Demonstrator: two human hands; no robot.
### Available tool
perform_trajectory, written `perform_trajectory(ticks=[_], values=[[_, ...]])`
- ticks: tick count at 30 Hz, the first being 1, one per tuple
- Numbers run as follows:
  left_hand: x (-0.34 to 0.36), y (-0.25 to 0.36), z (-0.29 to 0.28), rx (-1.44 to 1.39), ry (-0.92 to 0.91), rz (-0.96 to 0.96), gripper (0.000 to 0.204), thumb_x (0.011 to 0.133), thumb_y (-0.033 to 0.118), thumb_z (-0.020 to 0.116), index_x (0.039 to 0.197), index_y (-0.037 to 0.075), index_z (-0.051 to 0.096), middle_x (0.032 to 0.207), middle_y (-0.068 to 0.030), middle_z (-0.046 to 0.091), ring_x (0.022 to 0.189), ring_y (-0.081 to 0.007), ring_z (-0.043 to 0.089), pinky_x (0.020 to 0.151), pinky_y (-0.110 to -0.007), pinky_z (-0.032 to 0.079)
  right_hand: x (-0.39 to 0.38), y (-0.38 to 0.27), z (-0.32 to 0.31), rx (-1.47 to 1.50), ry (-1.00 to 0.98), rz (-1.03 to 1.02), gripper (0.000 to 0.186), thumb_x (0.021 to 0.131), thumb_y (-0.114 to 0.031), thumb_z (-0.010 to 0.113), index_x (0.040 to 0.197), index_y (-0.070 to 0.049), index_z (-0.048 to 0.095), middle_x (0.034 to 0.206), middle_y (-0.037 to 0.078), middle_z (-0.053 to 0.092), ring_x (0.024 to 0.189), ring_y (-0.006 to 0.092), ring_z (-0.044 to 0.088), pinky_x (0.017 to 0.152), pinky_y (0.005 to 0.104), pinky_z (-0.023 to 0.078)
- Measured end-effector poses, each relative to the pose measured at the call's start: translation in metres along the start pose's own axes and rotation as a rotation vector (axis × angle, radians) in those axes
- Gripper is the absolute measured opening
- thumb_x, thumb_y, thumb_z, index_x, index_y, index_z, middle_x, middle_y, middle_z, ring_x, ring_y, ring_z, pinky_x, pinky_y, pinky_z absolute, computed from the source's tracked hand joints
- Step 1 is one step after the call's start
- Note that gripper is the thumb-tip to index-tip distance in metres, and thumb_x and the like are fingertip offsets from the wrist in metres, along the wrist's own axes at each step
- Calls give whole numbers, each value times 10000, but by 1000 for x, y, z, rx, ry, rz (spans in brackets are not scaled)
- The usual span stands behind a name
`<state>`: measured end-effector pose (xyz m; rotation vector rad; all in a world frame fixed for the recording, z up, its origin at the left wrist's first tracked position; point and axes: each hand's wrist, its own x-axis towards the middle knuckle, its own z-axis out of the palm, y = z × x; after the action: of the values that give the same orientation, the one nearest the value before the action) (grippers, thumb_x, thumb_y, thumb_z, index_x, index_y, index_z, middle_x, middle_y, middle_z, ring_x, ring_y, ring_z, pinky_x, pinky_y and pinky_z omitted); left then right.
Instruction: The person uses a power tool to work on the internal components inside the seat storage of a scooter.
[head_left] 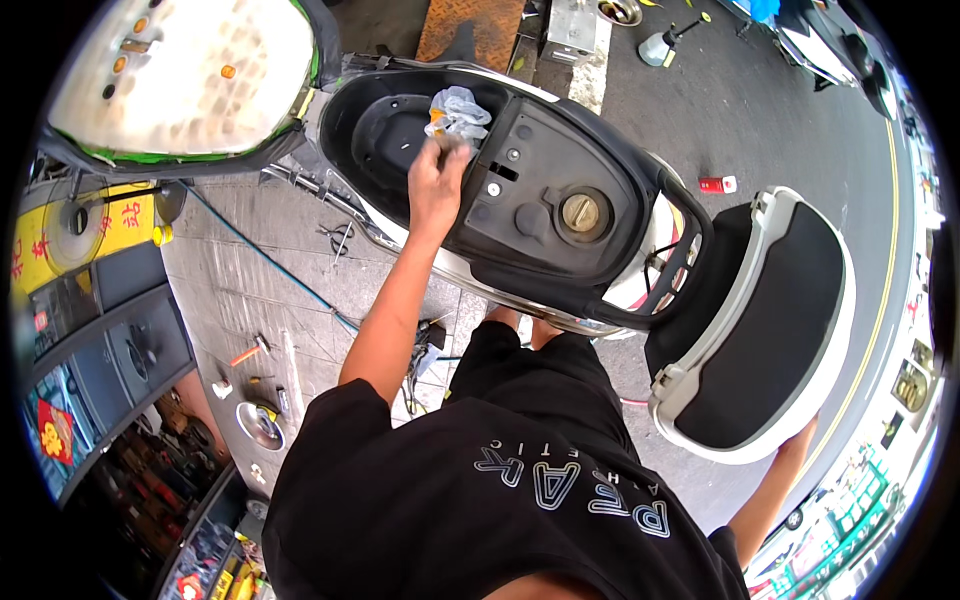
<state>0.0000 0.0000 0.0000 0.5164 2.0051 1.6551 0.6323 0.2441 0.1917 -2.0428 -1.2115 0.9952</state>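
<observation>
A scooter stands in front of me with its seat (190, 70) tipped up at the left. Over the open black storage bin (370, 105), my left hand (436, 180) is closed, its fingers curled at the near edge of a crumpled clear plastic bag (458, 110) with some orange in it. A brass-coloured fuel cap (580, 213) sits in the black panel to the right. My right hand (803, 437) is at the outer right side of the white top box (835, 340), which has a black backrest pad (765, 330). The box hides its fingers.
A hammer (250, 350), a round metal dish (260, 425) and a blue hose (265, 255) lie on the left pavement. A red can (717, 185) and a squeeze bottle (657, 48) are on the road beyond. A rusty plate (470, 35) and a metal box (572, 32) stand behind the scooter.
</observation>
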Motion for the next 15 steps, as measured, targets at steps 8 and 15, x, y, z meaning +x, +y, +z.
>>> perform_trajectory(ticks=[8, 15], values=[[-15, -31, 38, 529, 229, 345, 185, 850, 154, 590, 893, -9, 513, 849, -208, 557, 787, -413, 533, 681, -432, 427, -12, 1, 6, -82, -28, -100, 455, 951, -384, 425, 1221, -30, 520, 945, 81, 618, 830, 188, 625, 656, 297, 532], [-28, -35, 11, 170, -1, 250, 152, 766, 57, 679, 892, 9, 610, 816, -78, 603, 709, -176, 583, 635, -279, 463, -5, 4, -4, -18, -1, -58, 502, 949, -409, 423, 1231, -1, 498, 966, 90, 619, 848, 194, 628, 666, 301, 534]])
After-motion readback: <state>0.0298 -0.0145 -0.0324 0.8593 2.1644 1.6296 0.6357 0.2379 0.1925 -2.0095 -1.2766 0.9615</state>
